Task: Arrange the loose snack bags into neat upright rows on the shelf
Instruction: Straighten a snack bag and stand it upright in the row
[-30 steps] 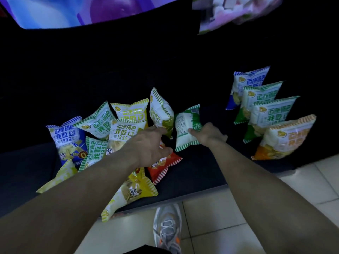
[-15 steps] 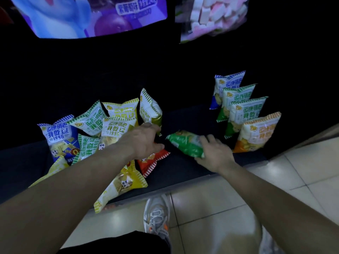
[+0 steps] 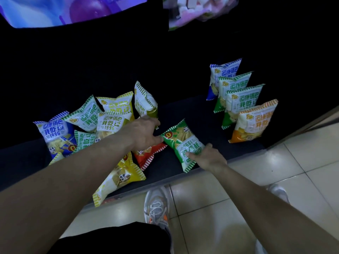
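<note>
A green snack bag (image 3: 180, 142) lies flat and upside down near the front edge of the dark shelf (image 3: 205, 116). My right hand (image 3: 206, 156) grips its near end. My left hand (image 3: 145, 132) touches its far corner with the fingertips, over a red bag (image 3: 148, 154). A loose pile of bags (image 3: 95, 123) in blue, green and yellow sits to the left. An upright row of several bags (image 3: 238, 99) stands at the right, an orange bag (image 3: 254, 121) in front.
A yellow bag (image 3: 119, 176) hangs over the shelf's front edge. The tiled floor (image 3: 293, 171) lies below, with my grey shoe (image 3: 157, 206) by the shelf. Large printed packages (image 3: 198, 10) hang above in the dark.
My right hand pulled the green bag from upright in the pile down flat toward the shelf front, face up. My left hand shifted right to touch it.
</note>
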{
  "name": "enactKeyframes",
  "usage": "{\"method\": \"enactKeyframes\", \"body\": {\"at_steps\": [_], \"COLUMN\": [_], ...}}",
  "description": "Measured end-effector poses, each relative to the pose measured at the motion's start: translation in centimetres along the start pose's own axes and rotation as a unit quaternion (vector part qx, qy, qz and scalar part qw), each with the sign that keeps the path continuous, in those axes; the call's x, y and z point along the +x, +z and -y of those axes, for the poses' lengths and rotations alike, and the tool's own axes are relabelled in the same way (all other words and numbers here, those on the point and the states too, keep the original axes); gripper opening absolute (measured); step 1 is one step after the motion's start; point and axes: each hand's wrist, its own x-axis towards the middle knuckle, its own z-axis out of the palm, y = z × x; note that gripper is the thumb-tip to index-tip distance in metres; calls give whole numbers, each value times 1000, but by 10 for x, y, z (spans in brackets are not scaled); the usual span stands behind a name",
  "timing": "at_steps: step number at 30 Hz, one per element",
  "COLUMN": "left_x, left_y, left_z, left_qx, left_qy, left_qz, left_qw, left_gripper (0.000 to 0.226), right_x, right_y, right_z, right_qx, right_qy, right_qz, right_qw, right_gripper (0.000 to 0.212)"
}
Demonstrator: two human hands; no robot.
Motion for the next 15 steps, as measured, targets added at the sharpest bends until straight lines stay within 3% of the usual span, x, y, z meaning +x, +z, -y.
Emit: {"method": "enactKeyframes", "body": {"at_steps": [4,10,15], "left_x": [2,2,3], "left_y": [2,3,4], "left_z": [-2,-1,0], "left_qx": [3,-5,-12], "left_qy": [4,2,5], "left_qz": [3,6,4], "left_qw": [1000,1000,1000], "left_gripper": [67,67,66], "right_x": [1,11,23], "right_y": [2,-3,0], "right_z": [1,6,14], "right_qx": [56,187,289], "right_qy": [8,-62,-13], "right_qz": [-23,-88,-74], "right_qw": [998,976,954], "right_gripper": [85,103,95]}}
